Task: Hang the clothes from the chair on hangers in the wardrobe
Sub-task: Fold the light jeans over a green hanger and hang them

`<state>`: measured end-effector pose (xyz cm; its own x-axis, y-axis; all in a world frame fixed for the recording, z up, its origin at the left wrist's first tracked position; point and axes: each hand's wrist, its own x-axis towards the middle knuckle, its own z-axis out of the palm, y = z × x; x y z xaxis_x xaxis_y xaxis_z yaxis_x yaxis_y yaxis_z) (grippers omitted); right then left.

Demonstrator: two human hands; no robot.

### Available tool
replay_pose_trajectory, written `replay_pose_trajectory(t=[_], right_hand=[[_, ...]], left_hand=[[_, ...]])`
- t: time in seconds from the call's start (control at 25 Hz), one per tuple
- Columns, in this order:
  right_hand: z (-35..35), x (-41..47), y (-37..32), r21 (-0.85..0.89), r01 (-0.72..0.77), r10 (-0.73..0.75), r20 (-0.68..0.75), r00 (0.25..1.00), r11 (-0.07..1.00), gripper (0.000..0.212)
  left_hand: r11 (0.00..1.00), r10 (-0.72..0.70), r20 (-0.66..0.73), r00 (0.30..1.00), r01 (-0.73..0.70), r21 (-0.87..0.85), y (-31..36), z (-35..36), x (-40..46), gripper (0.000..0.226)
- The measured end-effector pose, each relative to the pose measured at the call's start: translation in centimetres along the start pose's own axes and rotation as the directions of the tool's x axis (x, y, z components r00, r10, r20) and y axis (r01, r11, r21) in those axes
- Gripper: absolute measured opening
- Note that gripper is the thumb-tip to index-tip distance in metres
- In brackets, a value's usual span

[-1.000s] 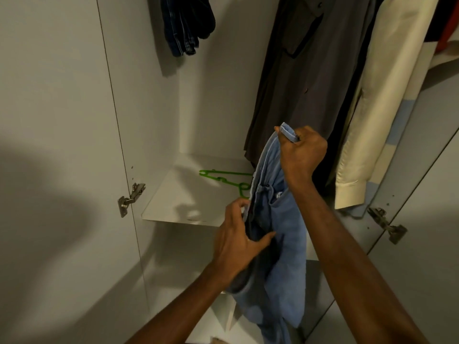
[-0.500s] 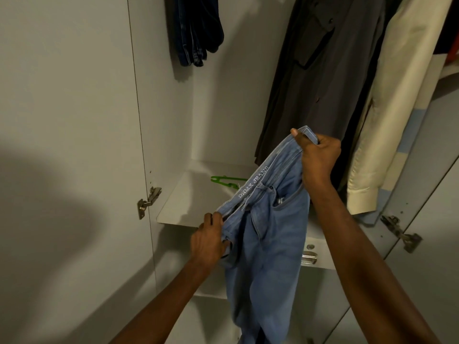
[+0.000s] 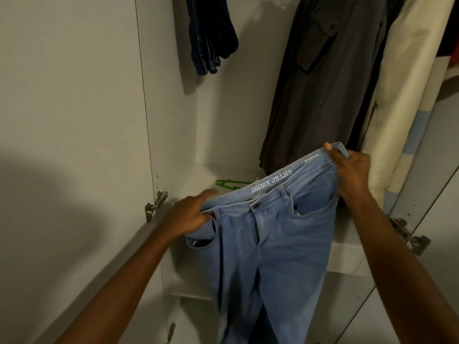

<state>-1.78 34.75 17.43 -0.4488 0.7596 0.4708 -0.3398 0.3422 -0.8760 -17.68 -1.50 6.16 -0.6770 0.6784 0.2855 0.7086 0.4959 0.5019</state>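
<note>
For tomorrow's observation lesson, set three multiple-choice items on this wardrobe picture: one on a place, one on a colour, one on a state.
1. Where does the green hanger lie?
A. on the wardrobe shelf
B. on the rail
C. in the left hand

2. What colour are the held jeans?
A. black
B. light blue
C. cream

3. How are the jeans held?
A. folded over one arm
B. by one hand only
C. spread at the waistband between the left hand and the right hand

Key: 1 A, the hanger rests flat on the shelf behind the jeans; 2 B, the denim is pale blue; 3 C, each hand grips one waistband end.
</note>
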Motion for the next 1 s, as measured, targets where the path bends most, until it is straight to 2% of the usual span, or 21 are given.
replay_pose_trajectory(t=[0.08, 0.12, 0.2, 0.24, 0.32, 0.4, 0.48, 0.56, 0.6, 0.68, 0.76, 0.84, 0.88, 0.92, 0.96, 1.0], right_hand=[[-0.3, 0.4, 0.4, -0.045, -0.059, 0.06, 0.021, 0.998, 0.997, 0.036], [-0.3, 0.4, 0.6, -0.062, -0.066, 0.067, 0.02, 0.998, 0.996, 0.036], [0.0, 0.1, 0.9, -0.064, -0.06, 0.06, 0.005, 0.998, 0.996, 0.039], [0.2, -0.1, 1.0, -0.048, -0.054, 0.053, -0.01, 0.999, 0.997, 0.041], [0.2, -0.5, 0.8, -0.012, -0.037, 0.037, -0.048, 0.998, 0.999, 0.039], [-0.1, -0.6, 0.3, 0.022, 0.017, -0.015, -0.075, 0.997, 1.0, 0.035], [-0.5, -0.5, -0.2, 0.062, 0.072, -0.066, -0.089, 0.994, 0.996, 0.035], [-0.6, -0.4, -0.5, 0.084, 0.102, -0.094, -0.095, 0.991, 0.991, 0.035], [-0.4, -0.4, -0.7, 0.076, 0.11, -0.103, -0.095, 0.99, 0.991, 0.036], [0.0, -0.2, -0.8, 0.043, 0.092, -0.087, -0.089, 0.992, 0.995, 0.036], [0.3, -0.2, -1.1, 0.027, 0.052, -0.05, -0.075, 0.996, 0.998, 0.034], [0.3, -0.5, -1.9, 0.02, 0.044, -0.044, 0.0, 0.999, 0.999, 0.034], [0.5, -0.7, -2.4, 0.016, 0.055, -0.056, 0.05, 0.997, 0.998, 0.034], [0.8, -1.1, -3.1, 0.024, 0.063, -0.065, 0.097, 0.993, 0.998, 0.033], [1.3, -1.6, -3.9, 0.053, 0.073, -0.08, 0.149, 0.986, 0.996, 0.031], [2.1, -2.1, -4.6, 0.093, 0.082, -0.1, 0.207, 0.973, 0.992, 0.03]], left_hand=[[0.997, -0.02, 0.181, 0.983, 0.033, -0.069, 1.1, -1.8, 1.3, 0.019], [0.995, -0.035, 0.247, 0.969, 0.056, -0.08, 1.8, -2.5, 1.8, 0.012], [0.997, -0.075, 0.302, 0.95, 0.079, 0.0, 2.6, -3.8, 2.8, 0.015], [0.992, -0.085, 0.255, 0.963, 0.057, 0.115, 3.0, -4.3, 3.1, 0.019], [0.923, -0.07, 0.02, 0.997, 0.057, 0.38, 3.1, -4.8, 3.3, 0.02], [0.9, -0.01, -0.176, 0.984, 0.085, 0.428, 3.2, -4.7, 3.0, 0.02], [0.925, 0.063, -0.261, 0.963, 0.042, 0.377, 3.2, -4.3, 2.8, 0.023], [0.949, 0.187, -0.265, 0.946, -0.103, 0.299, 2.8, -4.4, 2.4, 0.019], [0.945, 0.258, -0.229, 0.939, -0.196, 0.26, 2.7, -4.7, 2.2, 0.02], [0.934, 0.322, -0.055, 0.945, -0.308, 0.182, 2.5, -5.1, 1.8, 0.032], [0.932, 0.305, 0.03, 0.952, -0.305, 0.196, 2.6, -4.9, 1.5, 0.057], [0.905, 0.296, -0.027, 0.955, -0.271, 0.328, 2.5, -4.3, 1.7, 0.071], [0.9, 0.276, -0.031, 0.961, -0.247, 0.359, 2.5, -4.2, 1.8, 0.071], [0.919, 0.243, 0.0, 0.97, -0.23, 0.321, 2.4, -3.9, 2.0, 0.064], [0.958, 0.211, 0.06, 0.976, -0.218, 0.187, 2.8, -3.5, 1.9, 0.05], [0.98, 0.198, 0.141, 0.97, -0.197, -0.018, 3.4, -2.5, 1.7, 0.041]])
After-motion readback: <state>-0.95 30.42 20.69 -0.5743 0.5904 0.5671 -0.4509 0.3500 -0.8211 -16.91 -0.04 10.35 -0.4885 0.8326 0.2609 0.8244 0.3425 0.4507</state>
